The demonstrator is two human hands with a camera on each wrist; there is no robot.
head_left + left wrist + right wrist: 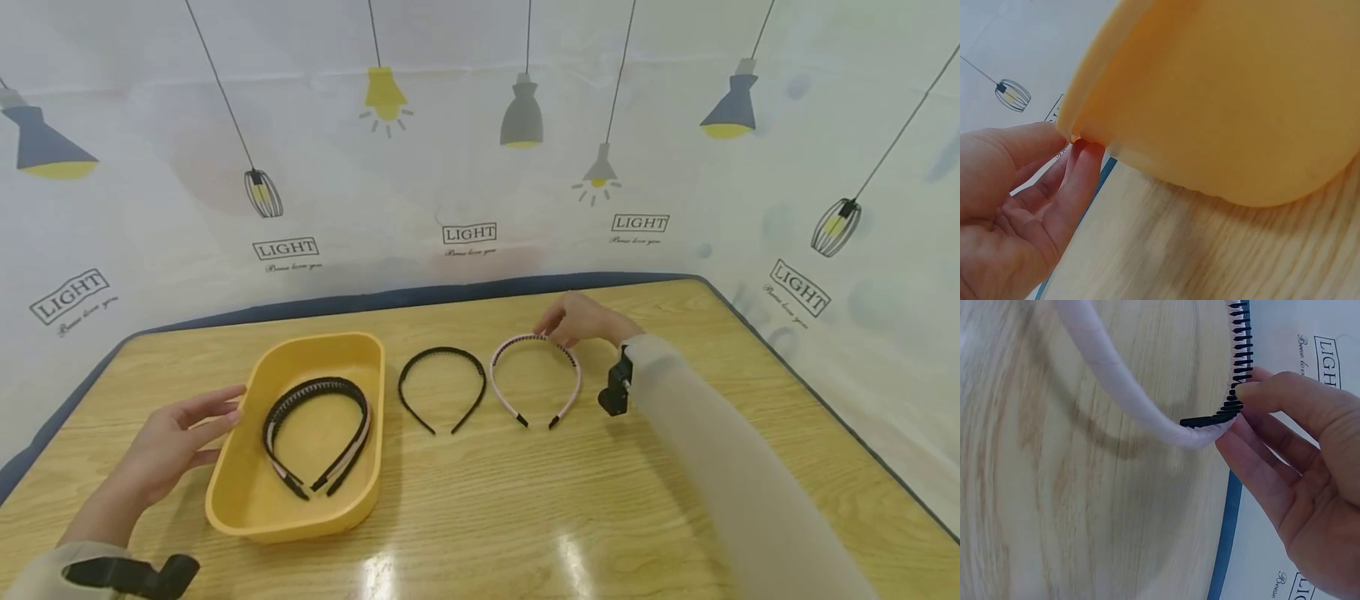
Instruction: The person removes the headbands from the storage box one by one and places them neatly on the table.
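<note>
Between thumb and fingertips, my right hand (581,321) pinches the top of a pale pink headband (1125,400) with black comb teeth along its inner side. In the right wrist view the band's shadow lies beside it on the table. My left hand (171,437) grips the left rim of a yellow plastic tub (1229,106) with its fingertips. Inside the tub, black and pinkish headbands (330,386) lie overlapping; their exact number is hard to tell. A thin black headband (442,350) lies on the table between the tub and the pink one.
The wooden table (480,517) has a dark blue edge (420,295) along its back and sides. Behind it hangs a pale cloth backdrop (450,167) printed with lamps. Black camera mounts (617,385) sit on both wrists.
</note>
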